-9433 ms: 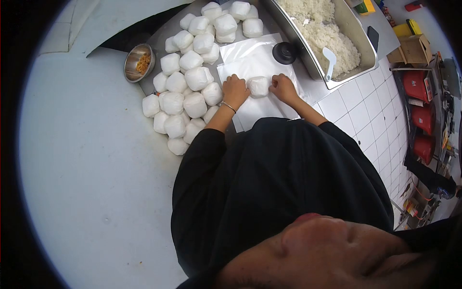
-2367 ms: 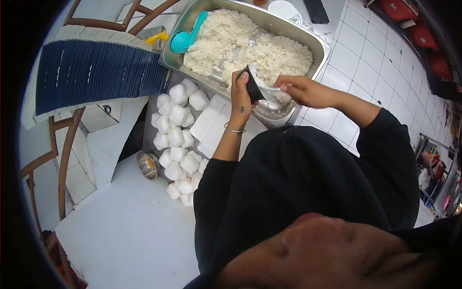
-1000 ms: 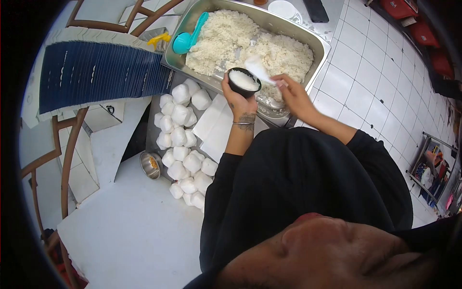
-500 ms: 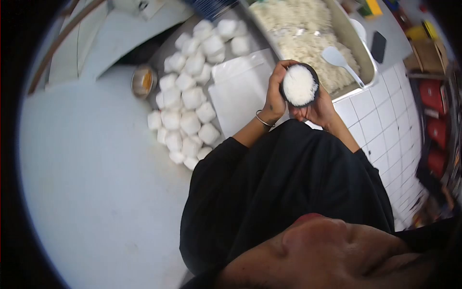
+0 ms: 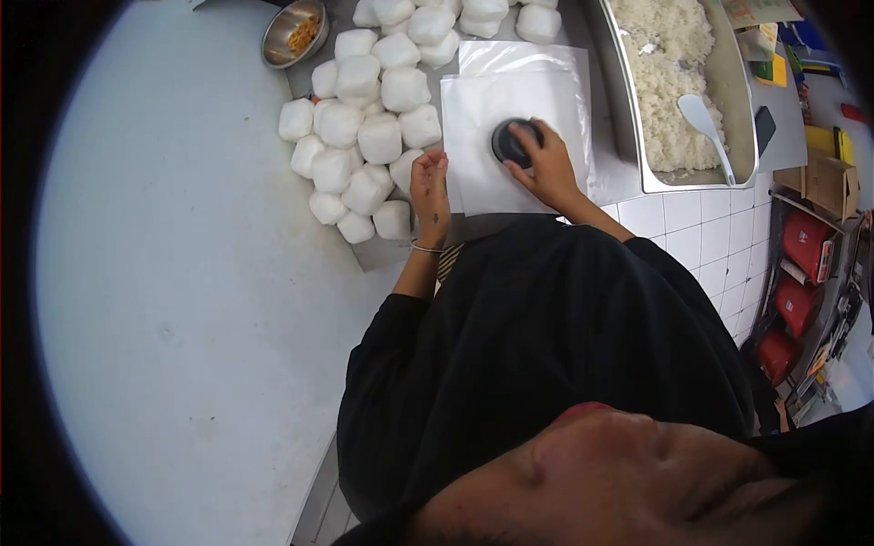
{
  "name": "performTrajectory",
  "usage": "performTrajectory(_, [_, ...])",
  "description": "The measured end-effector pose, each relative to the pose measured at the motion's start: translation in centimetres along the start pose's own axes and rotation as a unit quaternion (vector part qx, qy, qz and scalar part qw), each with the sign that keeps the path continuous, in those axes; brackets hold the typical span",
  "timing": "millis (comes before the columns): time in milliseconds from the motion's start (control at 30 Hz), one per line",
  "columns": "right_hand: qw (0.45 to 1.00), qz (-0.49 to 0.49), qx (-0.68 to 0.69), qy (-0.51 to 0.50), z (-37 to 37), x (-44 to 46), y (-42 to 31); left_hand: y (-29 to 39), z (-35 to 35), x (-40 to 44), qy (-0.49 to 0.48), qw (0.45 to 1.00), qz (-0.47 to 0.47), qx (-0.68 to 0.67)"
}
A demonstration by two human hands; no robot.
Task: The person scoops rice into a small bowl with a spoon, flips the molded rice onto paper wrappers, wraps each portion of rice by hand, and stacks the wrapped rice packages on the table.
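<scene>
My right hand [image 5: 551, 168] is wrapped over a small black bowl [image 5: 513, 143], which sits upside down on a stack of white wrapping sheets [image 5: 478, 177]. The bowl hides whatever is beneath it. To the left of the sheets, my left hand [image 5: 430, 193] is raised with its fingers curled together, and I see nothing in them. Right beside it lie many rounded white wrapped parcels [image 5: 379, 138], piled on the metal surface. Cooked rice [image 5: 669, 68] fills much of a deep metal tray [image 5: 630, 114] on the right, and a pale rice paddle [image 5: 701, 118] rests on the rice.
A metal bowl [image 5: 279, 45] with orange-brown food stands at the upper left, on a broad pale table [image 5: 173, 273]. A dark phone-like object [image 5: 765, 126] lies right of the tray. White tiles [image 5: 678, 218] and red items on shelves [image 5: 801, 246] appear at the right.
The rice-filled black bowl, held in both hands with the rice facing up, is now upside down on the sheets under my right hand. My left hand has let go and moved left.
</scene>
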State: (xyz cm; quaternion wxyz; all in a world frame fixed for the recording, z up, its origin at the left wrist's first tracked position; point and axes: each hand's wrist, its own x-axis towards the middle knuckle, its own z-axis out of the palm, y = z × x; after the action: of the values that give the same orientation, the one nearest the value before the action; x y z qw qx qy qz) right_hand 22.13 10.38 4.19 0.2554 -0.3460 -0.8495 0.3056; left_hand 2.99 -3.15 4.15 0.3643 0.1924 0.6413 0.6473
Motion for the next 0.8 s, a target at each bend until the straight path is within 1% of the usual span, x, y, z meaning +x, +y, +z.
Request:
performTrajectory(67, [0.989,-0.074,-0.116,-0.050,1.5,-1.4,0.9,0.1,0.0,-0.4,0.000,0.997,0.003,0.075])
performTrajectory(100, [0.992,-0.049,-0.106,-0.053,1.7,-1.4,0.8,0.3,0.0,-0.6,-0.001,0.994,0.005,0.112])
performTrajectory(167, [0.990,-0.042,-0.121,-0.066,1.9,-1.4,0.7,0.3,-0.2,-1.0,-0.056,0.969,0.079,0.227])
performTrajectory(200, [0.988,-0.037,-0.130,-0.070,1.7,-1.3,0.5,0.4,-0.4,-1.0,-0.087,0.948,0.117,0.282])
performTrajectory(233, [0.987,-0.034,-0.134,-0.080,1.3,-1.2,0.3,-0.4,-0.8,-0.9,-0.133,0.929,0.162,0.304])
performTrajectory(333, [0.992,-0.040,-0.112,-0.032,0.5,-0.9,0.1,-1.3,-1.7,-0.9,-0.261,0.848,0.258,0.383])
performTrajectory(400, [0.993,-0.041,-0.108,0.024,-0.1,0.1,0.6,-1.6,-2.1,-1.1,-0.283,0.809,0.298,0.420])
performTrajectory(433, [0.991,-0.010,-0.125,0.044,-0.4,1.1,1.2,-1.7,-2.2,-1.1,-0.292,0.788,0.319,0.438])
performTrajectory(533, [0.978,0.098,-0.160,0.090,-1.7,4.3,3.9,-2.6,-2.2,-0.8,-0.260,0.796,0.333,0.434])
performTrajectory(567, [0.971,0.123,-0.185,0.091,-2.0,4.6,4.4,-2.7,-2.0,-0.5,-0.241,0.809,0.318,0.432])
performTrajectory(633, [0.960,0.084,-0.244,0.106,-1.6,3.2,5.0,-2.9,-1.3,0.1,-0.205,0.832,0.287,0.428])
performTrajectory(667, [0.952,0.068,-0.277,0.115,-1.3,2.3,5.2,-3.2,-1.0,0.6,-0.209,0.820,0.287,0.450])
performTrajectory(700, [0.966,0.070,-0.227,0.104,-0.8,0.8,5.0,-3.5,-0.8,1.0,-0.207,0.808,0.283,0.474])
performTrajectory(733, [0.971,0.079,-0.206,0.089,0.1,-1.2,5.0,-3.8,-0.7,1.1,-0.205,0.795,0.280,0.498])
performTrajectory(800, [0.980,0.095,-0.164,0.060,1.7,-5.5,4.9,-4.3,-0.8,1.1,-0.206,0.787,0.299,0.499])
